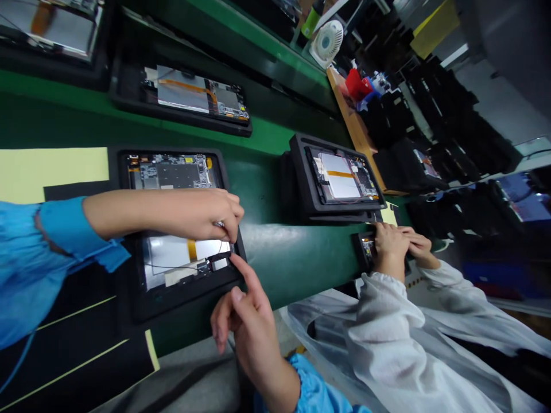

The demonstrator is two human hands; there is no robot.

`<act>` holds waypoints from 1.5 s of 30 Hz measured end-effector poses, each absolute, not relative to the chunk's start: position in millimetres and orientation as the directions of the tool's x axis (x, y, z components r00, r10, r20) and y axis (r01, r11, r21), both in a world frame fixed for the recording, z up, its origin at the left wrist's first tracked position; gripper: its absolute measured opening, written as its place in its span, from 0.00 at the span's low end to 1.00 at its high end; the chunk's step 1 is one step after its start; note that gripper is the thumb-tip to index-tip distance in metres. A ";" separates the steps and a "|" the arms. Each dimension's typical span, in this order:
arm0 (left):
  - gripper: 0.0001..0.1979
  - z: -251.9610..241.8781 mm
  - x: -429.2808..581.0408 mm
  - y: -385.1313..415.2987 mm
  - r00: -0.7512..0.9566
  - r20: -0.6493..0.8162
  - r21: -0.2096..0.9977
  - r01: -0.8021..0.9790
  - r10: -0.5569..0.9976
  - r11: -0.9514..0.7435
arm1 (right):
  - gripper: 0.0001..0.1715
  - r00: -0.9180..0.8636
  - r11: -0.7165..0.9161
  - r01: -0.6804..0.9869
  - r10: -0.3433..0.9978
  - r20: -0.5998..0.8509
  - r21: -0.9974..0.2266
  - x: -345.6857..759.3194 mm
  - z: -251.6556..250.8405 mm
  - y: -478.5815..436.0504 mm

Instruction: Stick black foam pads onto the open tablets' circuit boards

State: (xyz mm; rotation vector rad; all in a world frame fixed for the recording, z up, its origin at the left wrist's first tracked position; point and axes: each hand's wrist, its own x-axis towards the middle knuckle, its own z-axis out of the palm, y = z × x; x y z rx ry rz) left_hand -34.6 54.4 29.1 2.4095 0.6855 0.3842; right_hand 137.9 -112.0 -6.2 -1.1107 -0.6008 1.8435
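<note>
An opened tablet (172,172) with its circuit board and silver battery exposed lies in a black foam tray (189,295) before me. My left hand (215,215) reaches across it from the left, fingers curled in a pinch. What they pinch is mostly hidden; a thin dark wire runs up close to the fingertips. My right hand (252,321) comes from below, its index finger stretched out to touch a small black part (219,263) at the tablet's lower right corner. Its other fingers are loosely bent and hold nothing.
More opened tablets in black trays stand behind (185,94) and to the right (340,175) on the green bench (275,246). A co-worker's hands (394,246) work on a device at the right. Yellow-edged black sheets (86,355) lie at left; a small fan (328,43) stands far back.
</note>
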 end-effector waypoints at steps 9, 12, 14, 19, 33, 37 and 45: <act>0.08 13.5 -40.2 64.3 0.921 0.088 0.679 0.223 0.379 -0.700 | 0.38 -0.198 -0.495 -0.428 0.868 -0.456 -0.756 134.4 -8.2 -114.7; 0.07 8.9 -35.7 62.5 0.913 0.102 0.686 0.222 0.394 -0.693 | 0.37 -0.189 -0.494 -0.430 0.867 -0.460 -0.756 131.5 -5.7 -116.4; 0.09 6.7 -34.2 61.8 0.913 0.109 0.702 0.210 0.393 -0.681 | 0.37 -0.169 -0.498 -0.440 0.863 -0.476 -0.747 129.1 -3.6 -117.2; 0.08 1.8 -36.2 64.3 0.920 0.122 0.741 0.166 0.373 -0.651 | 0.38 -0.124 -0.495 -0.459 0.858 -0.499 -0.737 124.2 -1.9 -119.4; 0.15 6.8 -32.6 47.6 0.899 0.194 0.540 0.235 0.392 -0.808 | 0.47 -0.135 -0.471 -0.367 0.880 -0.456 -0.802 124.1 -2.2 -125.4; 0.21 -3.8 -35.4 44.0 0.875 0.273 0.504 0.225 0.401 -0.834 | 0.38 -0.036 -0.240 0.102 0.969 -0.245 -0.965 136.4 7.0 -127.1; 0.23 -8.1 -35.8 39.0 0.819 0.300 0.529 0.284 0.490 -0.799 | 0.40 -0.411 0.300 0.879 0.871 -0.269 -0.371 150.3 24.7 -96.6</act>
